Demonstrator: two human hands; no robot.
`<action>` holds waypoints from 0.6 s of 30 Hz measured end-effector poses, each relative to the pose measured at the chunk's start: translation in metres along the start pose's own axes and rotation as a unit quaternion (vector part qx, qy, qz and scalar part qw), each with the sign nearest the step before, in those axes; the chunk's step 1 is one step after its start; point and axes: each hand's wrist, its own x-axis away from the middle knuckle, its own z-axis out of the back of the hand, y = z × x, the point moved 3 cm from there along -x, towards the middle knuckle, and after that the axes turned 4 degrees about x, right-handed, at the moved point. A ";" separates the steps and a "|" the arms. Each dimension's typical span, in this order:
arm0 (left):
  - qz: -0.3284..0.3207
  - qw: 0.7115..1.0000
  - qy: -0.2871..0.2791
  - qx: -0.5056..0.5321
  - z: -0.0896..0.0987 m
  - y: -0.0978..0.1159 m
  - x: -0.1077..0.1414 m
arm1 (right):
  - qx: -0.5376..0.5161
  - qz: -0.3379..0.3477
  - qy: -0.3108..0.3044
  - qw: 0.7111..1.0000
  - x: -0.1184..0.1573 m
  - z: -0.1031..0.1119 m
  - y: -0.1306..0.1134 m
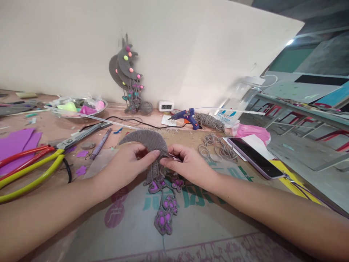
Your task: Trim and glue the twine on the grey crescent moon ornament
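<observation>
A crescent ornament [147, 138] wound in grey yarn is held just above the printed plastic sheet [89, 225]. My left hand [131, 160] is closed on its lower curve, the thumb pressed on the yarn. At the tip on the right, my right hand [185, 162] pinches it between thumb and fingers; part of that grip is hidden. Below my hands hang grey cords with purple flower pieces [165, 218] edged in grey yarn. A purple pen [100, 143] and small purple felt flowers [81, 170] lie left of my left hand.
Red-and-yellow-handled shears [54, 153] and purple sheets [19, 145] are at left, a bowl of craft bits [79, 107] behind. A blue glue gun [187, 117], clock [166, 106], loose yarn [216, 147] and phone [255, 156] sit behind and right. Finished crescents [127, 67] hang on the wall.
</observation>
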 end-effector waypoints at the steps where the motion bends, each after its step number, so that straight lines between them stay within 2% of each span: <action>1: -0.001 1.000 0.000 0.000 0.000 0.000 0.000 | 0.006 -0.001 0.001 1.000 0.000 0.000 0.000; 6: 0.011 1.000 0.000 0.012 0.001 0.000 0.001 | 0.020 0.002 -0.005 1.000 0.001 0.000 0.002; 13: 0.018 0.999 0.024 0.014 0.006 0.004 -0.001 | -0.021 0.035 -0.006 0.999 0.002 0.005 -0.001; 18: 0.033 0.998 0.030 0.033 0.005 0.000 -0.002 | -0.016 0.000 -0.003 1.000 0.000 0.003 0.002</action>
